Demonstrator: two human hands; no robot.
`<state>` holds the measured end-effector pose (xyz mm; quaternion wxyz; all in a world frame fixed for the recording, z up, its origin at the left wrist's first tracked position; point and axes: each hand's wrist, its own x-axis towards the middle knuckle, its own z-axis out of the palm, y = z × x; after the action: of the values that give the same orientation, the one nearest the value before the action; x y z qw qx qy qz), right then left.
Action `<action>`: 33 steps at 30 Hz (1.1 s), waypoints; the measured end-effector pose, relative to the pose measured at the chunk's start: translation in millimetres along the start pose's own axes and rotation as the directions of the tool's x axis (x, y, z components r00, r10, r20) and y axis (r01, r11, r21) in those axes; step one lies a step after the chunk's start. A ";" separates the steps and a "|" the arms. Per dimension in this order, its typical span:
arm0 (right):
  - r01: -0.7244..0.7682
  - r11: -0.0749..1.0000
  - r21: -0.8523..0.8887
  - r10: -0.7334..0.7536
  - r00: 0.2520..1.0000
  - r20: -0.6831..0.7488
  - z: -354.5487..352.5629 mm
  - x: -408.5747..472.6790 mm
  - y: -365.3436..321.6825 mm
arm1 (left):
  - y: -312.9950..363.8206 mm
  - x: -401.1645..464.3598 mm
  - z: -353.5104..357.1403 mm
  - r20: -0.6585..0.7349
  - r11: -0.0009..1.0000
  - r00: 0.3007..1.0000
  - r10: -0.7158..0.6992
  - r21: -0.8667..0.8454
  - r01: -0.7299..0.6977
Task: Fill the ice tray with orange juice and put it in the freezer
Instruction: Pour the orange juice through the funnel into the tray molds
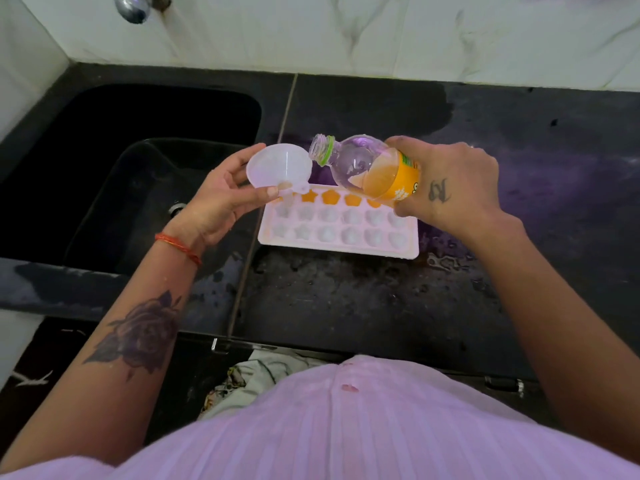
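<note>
A pale pink ice tray with star and heart moulds lies on the black counter. Several cells in its far row hold orange juice; the two nearer rows look empty. My left hand holds a white plastic funnel above the tray's far left corner. My right hand grips an uncapped juice bottle tilted leftward, its mouth at the funnel's rim. The orange juice sits low in the bottle, by my hand. No stream is visible.
A black sink lies left of the tray, with a chrome tap above it on the marble wall. The counter is wet with spilled drops near the tray. Crumpled cloth shows below the counter edge.
</note>
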<state>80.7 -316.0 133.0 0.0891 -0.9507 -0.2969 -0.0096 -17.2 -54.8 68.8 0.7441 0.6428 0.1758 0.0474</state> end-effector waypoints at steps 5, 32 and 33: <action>0.006 1.000 -0.023 -0.006 1.000 -0.005 12.1 7.6 -20.3 | -10.1 -5.6 -18.7 -0.026 0.999 0.999 -0.023 -0.038 0.022; -0.003 0.965 -0.262 -0.001 1.000 -0.016 18.9 8.8 -41.4 | -18.9 1.2 -12.6 0.008 0.999 0.999 -0.037 -0.023 0.038; 0.000 0.965 -0.264 -0.005 1.000 -0.018 18.6 9.5 -41.7 | -18.9 1.4 -12.5 0.008 0.999 0.999 -0.038 -0.019 0.038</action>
<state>64.3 -273.7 122.2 -0.0354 -0.9536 -0.2933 -0.0578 -22.9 -45.9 48.7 0.7517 0.6323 0.1846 0.0323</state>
